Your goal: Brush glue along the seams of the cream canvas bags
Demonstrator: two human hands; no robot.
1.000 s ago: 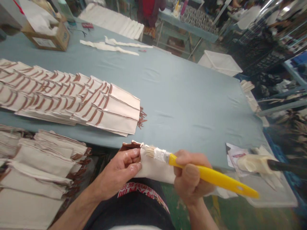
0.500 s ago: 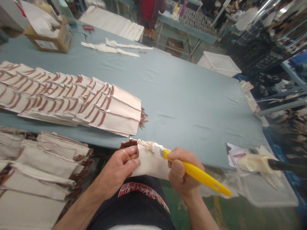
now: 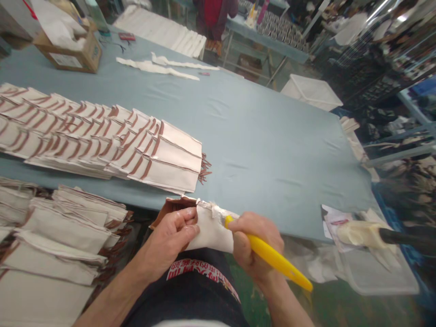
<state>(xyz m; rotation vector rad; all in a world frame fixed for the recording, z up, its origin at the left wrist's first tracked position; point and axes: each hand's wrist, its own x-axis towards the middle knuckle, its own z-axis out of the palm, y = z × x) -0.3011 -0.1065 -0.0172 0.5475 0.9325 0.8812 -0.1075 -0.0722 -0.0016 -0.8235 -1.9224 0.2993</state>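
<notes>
At the near edge of the table, my left hand pinches a cream fabric piece with a brown part at its left end. White residue marks the fingertips. My right hand is wrapped round the yellow handle of a paintbrush. Its bristles, coated in something white and pasty, press on the upper edge of the piece. Beyond my left hand, overlapping rows of cream pieces with brown edging lie on the table, brown strips sticking out at their right end.
Stacks of similar pieces stand lower left. The blue-grey tabletop carries a cardboard box and white strips at the back. At right are a second, cream-coated brush and a translucent bin. A person stands beyond the table.
The paintbrush has shifted slightly left and down, its bristles now pressed lower along the fabric edge. More of the brown part shows behind my left hand, which has hardly moved.
</notes>
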